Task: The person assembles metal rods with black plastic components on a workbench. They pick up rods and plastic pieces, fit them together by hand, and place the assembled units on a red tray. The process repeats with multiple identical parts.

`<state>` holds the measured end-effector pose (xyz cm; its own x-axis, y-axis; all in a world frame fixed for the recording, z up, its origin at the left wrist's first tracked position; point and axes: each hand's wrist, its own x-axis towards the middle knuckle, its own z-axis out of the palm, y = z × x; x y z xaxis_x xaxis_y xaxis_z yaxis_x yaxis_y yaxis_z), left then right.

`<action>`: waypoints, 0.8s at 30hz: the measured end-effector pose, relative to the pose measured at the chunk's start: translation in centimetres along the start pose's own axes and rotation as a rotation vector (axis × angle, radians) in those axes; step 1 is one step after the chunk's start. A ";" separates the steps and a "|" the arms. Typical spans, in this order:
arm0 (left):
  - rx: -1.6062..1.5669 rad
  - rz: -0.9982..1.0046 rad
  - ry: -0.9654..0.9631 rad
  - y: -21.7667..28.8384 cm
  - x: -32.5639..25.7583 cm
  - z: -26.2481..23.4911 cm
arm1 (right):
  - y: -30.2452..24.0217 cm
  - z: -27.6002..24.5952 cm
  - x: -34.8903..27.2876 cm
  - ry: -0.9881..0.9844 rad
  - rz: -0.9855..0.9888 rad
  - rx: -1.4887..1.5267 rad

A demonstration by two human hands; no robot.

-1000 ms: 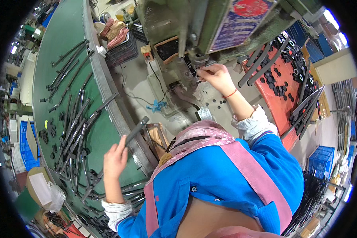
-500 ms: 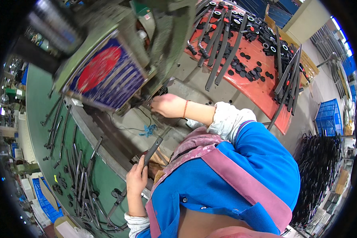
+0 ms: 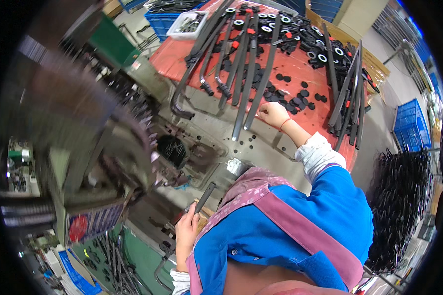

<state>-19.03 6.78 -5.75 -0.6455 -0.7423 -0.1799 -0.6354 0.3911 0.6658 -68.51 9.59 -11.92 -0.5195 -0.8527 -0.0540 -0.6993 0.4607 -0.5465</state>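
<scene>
My left hand (image 3: 185, 235) is closed around a dark flat metal bar (image 3: 206, 195), whose upper end sticks out past my fingers, close to my apron. My right hand (image 3: 274, 116) is stretched out to the near edge of the red-covered table (image 3: 300, 129), its fingers curled together. Whatever they may hold is too small or hidden to make out. Just beyond that hand lie loose black discs (image 3: 296, 101). Long dark bars (image 3: 261, 83) rest beside it, their ends jutting over the table's edge.
A blurred machine (image 3: 96, 172) stands at the left, above a green bench (image 3: 150, 250) with bent bars on it. Black parts with white rings (image 3: 267, 28) are heaped on the table. A white tub (image 3: 187, 25) and blue crates (image 3: 411, 125) stand around.
My right hand has left the machine and moved right and up to the table's edge. My view has turned, so the machine sits lower left. The left hand keeps its bar.
</scene>
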 end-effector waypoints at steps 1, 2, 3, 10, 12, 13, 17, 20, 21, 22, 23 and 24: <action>0.013 -0.026 -0.019 0.6 0.8 0.4 | 1.4 -0.5 0.6 0.029 0.025 -0.039; 0.028 -0.053 -0.038 1.4 1.4 0.6 | 3.3 -0.8 1.6 0.057 0.051 -0.077; 0.045 -0.083 -0.053 2.0 2.1 0.7 | 5.0 -1.1 2.6 0.082 0.073 -0.113; 0.013 -0.171 -0.149 3.4 5.2 3.3 | 19.1 -7.0 11.8 0.441 0.275 -0.224; -0.020 -0.176 -0.139 4.0 5.9 4.1 | 22.1 -9.0 14.7 0.472 0.266 -0.296; 0.002 -0.188 -0.142 4.1 6.1 4.3 | 23.6 -9.2 16.6 0.503 0.297 -0.221; -0.008 -0.222 -0.103 6.8 7.3 4.5 | 24.7 -10.4 24.1 0.453 0.333 -0.218; 0.067 -0.318 -0.115 9.0 7.9 4.1 | 24.1 -9.7 27.3 0.487 0.437 -0.150; 0.104 -0.349 -0.126 9.4 8.3 4.0 | 24.5 -9.7 27.9 0.543 0.465 -0.151; 0.111 -0.403 -0.152 9.3 8.5 3.8 | 25.7 -10.1 28.6 0.484 0.468 0.017; 0.113 -0.396 -0.141 9.3 8.7 3.9 | 25.6 -10.1 29.0 0.459 0.496 0.030; 0.106 -0.398 -0.136 9.3 8.4 4.2 | 24.6 -10.3 28.8 0.440 0.526 -0.032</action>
<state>-32.15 6.47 -4.11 -0.3872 -0.7707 -0.5060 -0.8813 0.1481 0.4488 -105.73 -1.10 -18.27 -0.9403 -0.3377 0.0429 -0.3105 0.7990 -0.5150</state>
